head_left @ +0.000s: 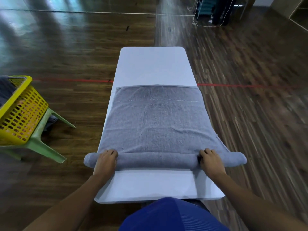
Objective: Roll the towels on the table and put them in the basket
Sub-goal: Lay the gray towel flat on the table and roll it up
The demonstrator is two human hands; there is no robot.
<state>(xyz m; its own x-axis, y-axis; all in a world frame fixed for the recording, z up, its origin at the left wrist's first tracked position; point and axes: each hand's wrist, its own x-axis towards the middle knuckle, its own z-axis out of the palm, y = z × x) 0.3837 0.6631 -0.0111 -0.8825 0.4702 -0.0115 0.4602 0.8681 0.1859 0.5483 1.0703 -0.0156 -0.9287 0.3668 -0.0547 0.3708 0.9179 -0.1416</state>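
A grey towel point(156, 120) lies spread across the white table point(153, 67), hanging slightly over both long sides. Its near end is wound into a thick roll point(158, 161) that runs across the table's width. My left hand point(106, 161) grips the roll near its left end, fingers curled over the top. My right hand point(210, 161) grips it near the right end in the same way. A yellow slotted basket point(21, 112) stands at the left with dark grey cloth inside it.
The basket sits on a pale green plastic stool point(40, 144) on the dark wooden floor. A red line point(71, 80) crosses the floor behind the table. A person's legs point(220, 12) stand far back at the right.
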